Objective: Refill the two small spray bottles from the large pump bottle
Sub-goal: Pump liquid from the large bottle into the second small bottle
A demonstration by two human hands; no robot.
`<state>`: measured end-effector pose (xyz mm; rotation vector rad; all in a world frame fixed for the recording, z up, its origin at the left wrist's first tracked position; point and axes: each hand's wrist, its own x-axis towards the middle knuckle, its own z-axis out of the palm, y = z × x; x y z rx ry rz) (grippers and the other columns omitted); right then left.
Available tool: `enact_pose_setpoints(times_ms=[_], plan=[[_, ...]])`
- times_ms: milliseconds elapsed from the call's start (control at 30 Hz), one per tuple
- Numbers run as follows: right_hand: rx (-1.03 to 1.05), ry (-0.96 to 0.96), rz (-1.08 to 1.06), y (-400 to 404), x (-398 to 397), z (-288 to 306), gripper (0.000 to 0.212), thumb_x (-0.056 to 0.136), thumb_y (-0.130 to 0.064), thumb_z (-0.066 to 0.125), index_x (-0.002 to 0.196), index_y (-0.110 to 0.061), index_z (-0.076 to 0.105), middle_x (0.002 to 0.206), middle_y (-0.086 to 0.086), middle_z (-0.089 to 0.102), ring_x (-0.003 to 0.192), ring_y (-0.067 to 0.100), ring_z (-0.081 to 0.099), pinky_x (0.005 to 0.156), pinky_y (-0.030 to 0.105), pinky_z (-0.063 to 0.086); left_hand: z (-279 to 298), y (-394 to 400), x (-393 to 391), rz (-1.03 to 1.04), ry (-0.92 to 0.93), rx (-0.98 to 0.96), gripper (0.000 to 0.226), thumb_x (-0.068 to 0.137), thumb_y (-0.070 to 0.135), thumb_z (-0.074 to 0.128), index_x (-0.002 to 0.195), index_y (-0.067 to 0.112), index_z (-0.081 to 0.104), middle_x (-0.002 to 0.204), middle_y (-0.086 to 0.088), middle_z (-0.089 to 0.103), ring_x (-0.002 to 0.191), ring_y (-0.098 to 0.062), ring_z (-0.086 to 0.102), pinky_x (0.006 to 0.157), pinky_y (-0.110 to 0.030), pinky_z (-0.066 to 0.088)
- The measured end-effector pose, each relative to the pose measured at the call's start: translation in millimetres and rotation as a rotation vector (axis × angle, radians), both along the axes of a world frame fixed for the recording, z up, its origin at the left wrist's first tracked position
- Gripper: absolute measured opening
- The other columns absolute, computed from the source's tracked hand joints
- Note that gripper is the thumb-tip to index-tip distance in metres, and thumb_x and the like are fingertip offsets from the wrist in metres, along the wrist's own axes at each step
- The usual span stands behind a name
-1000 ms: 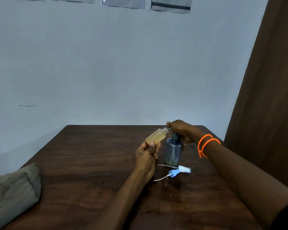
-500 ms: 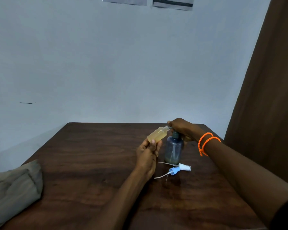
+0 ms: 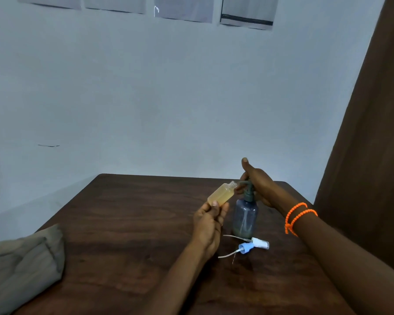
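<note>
At about 1 o'clock from the table's middle, the small spray bottle (image 3: 221,193) is what I'm watching. It's tilted hard, open neck up toward 2 o'clock, right at the spout of the large pump bottle (image 3: 245,218). It's uncapped and looks roughly full of yellowish liquid, so I'd guess this fill is nearly done.

My left hand (image 3: 209,223) sits at 7 o'clock of the little bottle, pinching its base between thumb and fingertips, with the bottle sticking out past them. My right hand (image 3: 258,186) is wrapped around the pump head at 3 o'clock of that neck, thumb sticking straight up. Can't tell if the plunger is down or up from here.

So the step in hand is pumping into this small bottle. Next move, I reckon: maybe one gentle press, watching the level so it doesn't overflow, then pull the neck away level and screw a sprayer back on.

Both sprayer heads lie on the table (image 3: 114,223) at 6 o'clock of the pump bottle, the white spray cap (image 3: 259,243) just beside the blue spray cap (image 3: 245,248), dip tubes trailing toward 9. I don't see the second small bottle anywhere.

A grey folded cloth (image 3: 21,267) sits way off at 8 o'clock.
</note>
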<state>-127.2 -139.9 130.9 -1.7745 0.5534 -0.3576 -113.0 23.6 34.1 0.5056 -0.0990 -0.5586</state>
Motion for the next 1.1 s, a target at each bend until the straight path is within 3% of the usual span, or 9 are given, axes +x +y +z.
enact_pose_setpoints(times_ms=[133,233,333,600,700,767,867,933,1100], plan=[[-0.468,-0.129,-0.057,7,-13,10,0.068,0.086,-0.076,0.052,0.091,-0.010,0.063,0.086,0.000,0.077,0.089,0.019,0.073,0.082,0.041,0.058,0,1,1,-0.006,0.043,-0.038,0.030,0.101,0.005,0.051,0.127,-0.010,0.057,0.128,-0.025,0.065,0.110,-0.028,0.068,0.082,-0.029,0.062],[-0.711,-0.144,0.176,10,-26,20,0.047,0.074,-0.060,0.080,0.096,-0.021,0.066,0.096,-0.008,0.073,0.094,0.005,0.069,0.082,0.026,0.054,-1,2,2,-0.036,0.074,-0.070,0.032,0.102,0.008,0.052,0.128,-0.010,0.056,0.127,-0.026,0.065,0.109,-0.029,0.069,0.077,-0.029,0.063],[-0.975,-0.012,0.423,13,-21,28,0.054,0.067,-0.048,0.090,0.110,-0.027,0.066,0.105,-0.014,0.071,0.106,0.002,0.064,0.090,0.025,0.051,-2,1,2,-0.067,0.093,-0.105,0.032,0.102,0.009,0.052,0.126,-0.011,0.056,0.123,-0.025,0.068,0.111,-0.029,0.068,0.075,-0.029,0.062],[-1.048,0.016,0.529,29,-4,48,0.040,0.063,-0.038,0.093,0.095,-0.023,0.074,0.092,-0.008,0.074,0.087,0.010,0.069,0.082,0.037,0.057,-4,4,3,-0.059,0.047,-0.126,0.038,0.102,0.014,0.053,0.132,-0.008,0.053,0.126,-0.028,0.065,0.115,-0.030,0.067,0.079,-0.032,0.062],[-1.005,0.035,0.535,27,-3,51,0.038,0.062,-0.035,0.093,0.094,-0.024,0.075,0.090,-0.008,0.075,0.086,0.009,0.071,0.083,0.039,0.058,-3,5,1,0.057,-0.165,0.111,0.032,0.100,0.021,0.059,0.127,0.004,0.063,0.124,-0.025,0.067,0.114,-0.030,0.066,0.085,-0.035,0.061],[-1.018,0.054,0.555,27,-4,53,0.039,0.062,-0.033,0.093,0.095,-0.025,0.075,0.091,-0.008,0.076,0.087,0.009,0.071,0.084,0.039,0.058,-5,7,-1,0.254,-0.486,0.454,0.029,0.095,0.031,0.067,0.122,0.022,0.068,0.115,-0.006,0.073,0.109,-0.020,0.069,0.085,-0.031,0.058],[-1.025,0.083,0.606,28,-7,52,0.036,0.062,-0.031,0.093,0.094,-0.026,0.075,0.091,-0.009,0.075,0.087,0.008,0.070,0.085,0.038,0.058,-14,9,-1,0.631,-0.965,0.913,0.042,0.086,0.049,0.072,0.124,0.034,0.063,0.117,0.015,0.061,0.109,-0.001,0.056,0.084,-0.017,0.049],[-1.032,0.101,0.630,29,-8,49,0.036,0.062,-0.030,0.093,0.093,-0.026,0.074,0.092,-0.009,0.075,0.087,0.007,0.070,0.085,0.037,0.058,-18,10,0,0.712,-1.086,0.980,0.049,0.086,0.054,0.071,0.128,0.031,0.062,0.120,0.015,0.058,0.111,0.002,0.051,0.083,-0.012,0.044],[-0.995,0.118,0.658,24,-14,50,0.039,0.068,-0.036,0.091,0.101,-0.028,0.073,0.099,-0.011,0.075,0.097,0.004,0.069,0.090,0.031,0.055,-21,12,6,0.752,-1.143,0.999,0.041,0.087,0.048,0.073,0.121,0.026,0.067,0.110,0.010,0.066,0.100,-0.004,0.057,0.076,-0.011,0.042]])
